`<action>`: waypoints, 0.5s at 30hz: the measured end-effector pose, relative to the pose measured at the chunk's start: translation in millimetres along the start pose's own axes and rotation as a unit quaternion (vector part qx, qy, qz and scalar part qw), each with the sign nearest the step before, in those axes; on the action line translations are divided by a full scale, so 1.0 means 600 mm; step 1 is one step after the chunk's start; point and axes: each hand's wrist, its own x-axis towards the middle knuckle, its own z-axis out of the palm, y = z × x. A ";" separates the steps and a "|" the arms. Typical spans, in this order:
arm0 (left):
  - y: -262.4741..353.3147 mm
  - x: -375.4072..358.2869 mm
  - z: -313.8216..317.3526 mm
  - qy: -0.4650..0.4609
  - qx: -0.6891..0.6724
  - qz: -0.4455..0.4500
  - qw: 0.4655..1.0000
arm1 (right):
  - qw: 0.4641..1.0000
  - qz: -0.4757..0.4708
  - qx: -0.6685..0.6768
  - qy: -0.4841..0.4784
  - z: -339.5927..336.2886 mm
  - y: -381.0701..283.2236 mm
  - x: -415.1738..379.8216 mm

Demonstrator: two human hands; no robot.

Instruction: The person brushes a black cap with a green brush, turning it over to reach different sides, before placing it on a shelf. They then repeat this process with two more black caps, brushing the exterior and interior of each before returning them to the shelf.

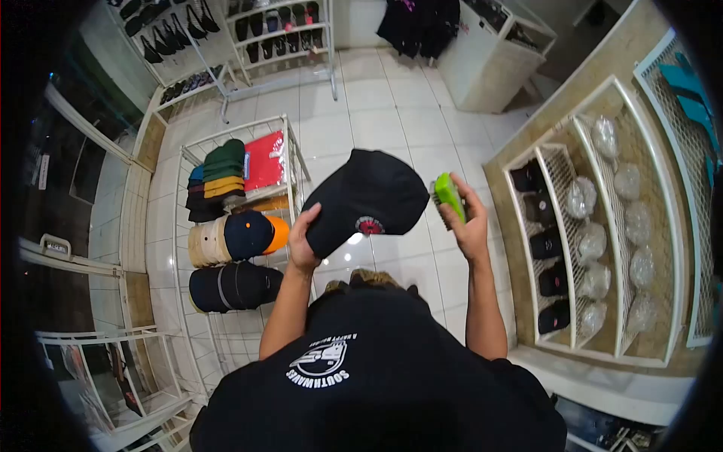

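Observation:
A black cap [365,192] with a small red round emblem is held up in front of my body, its brim towards the lower left. My left hand [303,235] grips the cap by that edge, thumb on top. On the other side, my right hand [468,222] is closed around a bright green brush [449,197], whose dark bristles face the cap. A narrow gap seems to separate the bristles from the cap's right side.
Left of me stands a white wire rack [183,169] with stacked caps [230,237] and a red packet [263,160]. White shelves [574,248] on the right hold black caps and plastic-wrapped items. Farther off are a display counter [486,64] and hanging black clothes [419,29].

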 end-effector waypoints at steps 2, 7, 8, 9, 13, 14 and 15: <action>-0.006 0.007 -0.007 -0.054 0.013 -0.019 0.998 | 0.979 -0.013 0.202 -0.006 0.002 -0.012 -0.012; -0.053 0.015 0.028 -0.023 0.029 -0.033 0.999 | 0.966 0.053 0.246 -0.060 -0.004 -0.012 0.005; -0.054 0.010 0.043 -0.054 -0.029 -0.048 0.997 | 0.956 0.068 0.272 -0.083 -0.015 -0.010 0.010; -0.050 0.003 0.055 -0.080 -0.085 -0.062 0.991 | 0.944 0.086 0.299 -0.108 -0.020 -0.013 0.014; -0.053 0.041 -0.006 -0.060 0.019 -0.108 0.992 | 0.930 0.074 0.258 -0.252 -0.035 -0.022 0.055; -0.053 0.071 -0.091 -0.153 0.003 -0.153 0.976 | 0.930 0.062 0.258 -0.254 -0.021 -0.039 0.062; -0.016 0.059 0.034 -0.066 0.200 -0.163 0.964 | 0.929 0.062 0.259 -0.257 -0.012 -0.046 0.069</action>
